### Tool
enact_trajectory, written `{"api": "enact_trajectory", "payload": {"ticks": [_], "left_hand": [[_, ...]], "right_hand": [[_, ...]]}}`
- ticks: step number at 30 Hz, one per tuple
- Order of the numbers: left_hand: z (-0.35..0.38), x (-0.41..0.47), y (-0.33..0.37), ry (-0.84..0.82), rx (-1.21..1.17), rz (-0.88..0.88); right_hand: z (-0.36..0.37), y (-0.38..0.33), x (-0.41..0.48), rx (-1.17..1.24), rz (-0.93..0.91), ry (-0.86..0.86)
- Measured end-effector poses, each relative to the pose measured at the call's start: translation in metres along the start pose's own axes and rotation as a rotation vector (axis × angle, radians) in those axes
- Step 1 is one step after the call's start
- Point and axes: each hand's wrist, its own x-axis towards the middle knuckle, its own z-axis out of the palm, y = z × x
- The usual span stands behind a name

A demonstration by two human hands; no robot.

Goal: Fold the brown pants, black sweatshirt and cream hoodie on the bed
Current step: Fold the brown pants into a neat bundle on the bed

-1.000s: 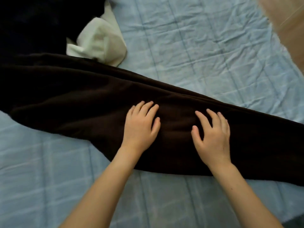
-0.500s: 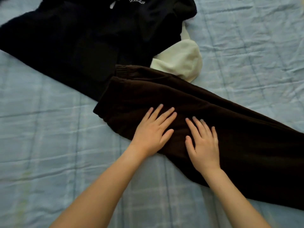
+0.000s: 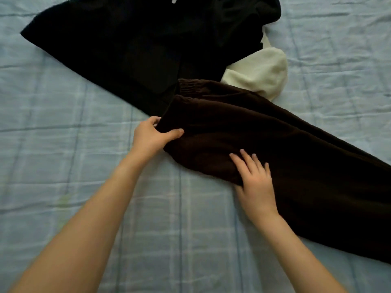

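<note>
The left grip [image 3: 153, 135] pinches the waist corner of the brown pants [image 3: 285, 144], thumb on top. The right grip [image 3: 255, 182] lies flat on them, fingers spread. The pants stretch rightward across the bed [image 3: 63, 166], waistband touching the black sweatshirt [image 3: 137, 45] and cream hoodie [image 3: 260, 72].

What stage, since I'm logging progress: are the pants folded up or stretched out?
Stretched out: the pants lie long across the bed, halved lengthwise; left hand grips the waist end, right hand rests flat.
</note>
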Motion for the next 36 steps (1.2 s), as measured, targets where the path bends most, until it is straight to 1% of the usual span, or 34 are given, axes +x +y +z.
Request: {"api": "enact_trajectory", "payload": {"ticks": [3, 5, 7, 10, 12, 14, 16, 18, 20, 21, 22, 25, 27, 28, 29, 30, 31, 32, 33, 34, 35, 36], "left_hand": [[-0.014, -0.014, 0.004, -0.161, -0.155, -0.068], [-0.025, -0.033, 0.005, -0.206, -0.19, -0.092], [-0.041, -0.053, -0.002, -0.244, -0.228, -0.105], [-0.061, -0.086, -0.024, -0.349, -0.258, -0.132], [-0.055, -0.103, -0.044, -0.363, -0.204, -0.158], [-0.038, -0.112, -0.064, -0.294, -0.108, -0.17], [-0.022, -0.117, -0.08, -0.175, -0.002, -0.145], [-0.013, -0.12, -0.089, -0.055, 0.061, -0.052], [-0.007, -0.122, -0.093, 0.013, 0.097, 0.088], [-0.004, -0.123, -0.092, 0.034, 0.112, 0.129], [-0.001, -0.124, -0.089, 0.065, 0.115, 0.142], [-0.003, -0.12, -0.076, 0.227, -0.018, 0.186], [-0.019, -0.11, -0.067, 0.353, -0.029, 0.274], [-0.027, -0.102, -0.063, 0.406, -0.004, 0.31], [-0.032, -0.093, -0.061, 0.432, 0.031, 0.316], [-0.031, -0.085, -0.06, 0.415, 0.059, 0.274], [-0.026, -0.079, -0.061, 0.358, 0.065, 0.191], [-0.019, -0.075, -0.063, 0.284, 0.046, 0.106], [-0.013, -0.073, -0.066, 0.222, -0.002, 0.044], [-0.01, -0.072, -0.068, 0.185, -0.071, 0.014], [-0.01, -0.073, -0.069, 0.156, -0.135, 0.009], [-0.012, -0.072, -0.07, 0.118, -0.172, 0.026]], "right_hand": [[-0.017, -0.002, -0.006, 0.114, -0.015, 0.027], [-0.033, -0.002, -0.018, 0.113, -0.08, 0.033], [-0.048, 0.003, -0.037, 0.072, -0.194, 0.03], [-0.053, 0.015, -0.076, -0.037, -0.375, 0.033], [-0.042, 0.017, -0.09, -0.114, -0.405, -0.009], [-0.02, 0.014, -0.095, -0.193, -0.382, -0.098], [-0.004, 0.012, -0.096, -0.226, -0.359, -0.152], [0.001, 0.016, -0.096, -0.172, -0.327, -0.141], [0.0, 0.018, -0.097, -0.091, -0.282, -0.122], [-0.001, 0.018, -0.097, -0.066, -0.272, -0.118], [-0.003, 0.015, -0.097, -0.052, -0.271, -0.108], [-0.011, 0.009, -0.096, -0.059, -0.321, -0.076], [-0.018, 0.007, -0.093, -0.086, -0.376, -0.038], [-0.021, 0.005, -0.09, -0.102, -0.384, -0.055], [-0.022, 0.002, -0.087, -0.125, -0.377, -0.109], [-0.022, 0.0, -0.083, -0.128, -0.355, -0.201], [-0.022, -0.003, -0.079, -0.105, -0.313, -0.303], [-0.023, -0.007, -0.075, -0.045, -0.285, -0.354], [-0.025, -0.011, -0.069, 0.067, -0.258, -0.319], [-0.03, -0.013, -0.06, 0.205, -0.238, -0.201], [-0.036, -0.014, -0.051, 0.283, -0.239, -0.037], [-0.04, -0.013, -0.039, 0.268, -0.257, 0.116]]}}
